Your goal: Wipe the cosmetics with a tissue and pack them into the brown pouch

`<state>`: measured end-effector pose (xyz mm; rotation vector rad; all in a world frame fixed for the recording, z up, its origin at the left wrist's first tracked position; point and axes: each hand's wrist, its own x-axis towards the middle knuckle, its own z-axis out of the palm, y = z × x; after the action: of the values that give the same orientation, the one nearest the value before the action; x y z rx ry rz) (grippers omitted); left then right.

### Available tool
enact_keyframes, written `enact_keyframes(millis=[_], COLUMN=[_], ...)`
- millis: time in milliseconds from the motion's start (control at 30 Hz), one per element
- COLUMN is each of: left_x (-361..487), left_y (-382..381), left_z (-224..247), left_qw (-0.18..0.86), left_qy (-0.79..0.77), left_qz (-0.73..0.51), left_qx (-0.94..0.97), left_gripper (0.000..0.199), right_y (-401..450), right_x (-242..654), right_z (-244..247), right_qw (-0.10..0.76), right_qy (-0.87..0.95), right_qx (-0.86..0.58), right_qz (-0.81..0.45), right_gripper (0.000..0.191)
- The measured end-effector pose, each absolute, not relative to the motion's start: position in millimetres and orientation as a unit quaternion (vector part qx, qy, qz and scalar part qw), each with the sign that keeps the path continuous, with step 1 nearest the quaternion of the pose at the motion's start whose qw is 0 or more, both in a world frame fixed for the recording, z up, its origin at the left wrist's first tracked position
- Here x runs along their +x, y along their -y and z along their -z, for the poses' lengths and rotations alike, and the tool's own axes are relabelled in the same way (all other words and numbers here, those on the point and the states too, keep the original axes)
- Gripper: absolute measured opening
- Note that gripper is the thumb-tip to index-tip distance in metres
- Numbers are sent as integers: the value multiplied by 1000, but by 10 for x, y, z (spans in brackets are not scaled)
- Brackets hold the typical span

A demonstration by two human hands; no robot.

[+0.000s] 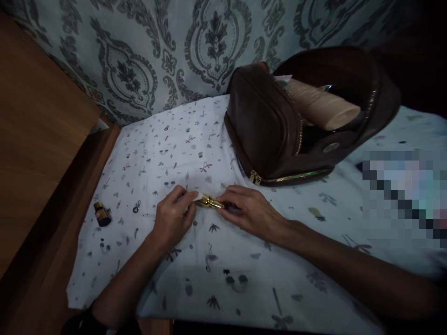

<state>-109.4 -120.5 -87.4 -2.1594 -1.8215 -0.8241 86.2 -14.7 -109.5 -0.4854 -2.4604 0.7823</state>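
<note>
Both of my hands are on a small shiny gold tube [208, 201], which looks like a lipstick, held level just above the patterned white cloth. My left hand [174, 214] pinches its left end, where a small white patch shows by the thumb; I cannot make out what that is. The fingers of my right hand [244, 207] are closed on the tube's right end and cover its tip. Off to the left lies a small black and gold cap [102, 214], apart from both hands. An unzipped brown cosmetic bag [265, 121] sits just beyond my right hand.
Inside the bag, a beige tube [323, 104] sticks out of the opening. The white cloth [146, 153] carries small printed figures. A patterned curtain [167, 56] hangs behind, wooden furniture [38, 121] stands at the left, and a blurred-out flat item [408, 195] lies at the right.
</note>
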Motion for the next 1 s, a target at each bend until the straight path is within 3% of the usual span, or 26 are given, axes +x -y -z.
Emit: enact_keyframes(millis=[233, 600, 800, 1000], left_x=[-1186, -1182, -1033, -927], left_y=[1155, 1152, 1216, 1224], left_z=[891, 902, 888, 943], left_qw=[77, 78, 87, 173], left_qy=[639, 640, 587, 529], left_qz=[296, 288, 261, 213], left_qx=[-706, -708, -761, -803], left_gripper=[21, 23, 40, 42], right_y=[152, 149, 163, 160], right_x=[872, 864, 865, 863], right_z=[1093, 1120, 1090, 1083], right_qw=[273, 253, 270, 269], right_qy=[898, 908, 895, 890], right_qx=[-173, -188, -182, -187], right_qz=[-297, -275, -305, -316], right_gripper=[26, 19, 14, 7])
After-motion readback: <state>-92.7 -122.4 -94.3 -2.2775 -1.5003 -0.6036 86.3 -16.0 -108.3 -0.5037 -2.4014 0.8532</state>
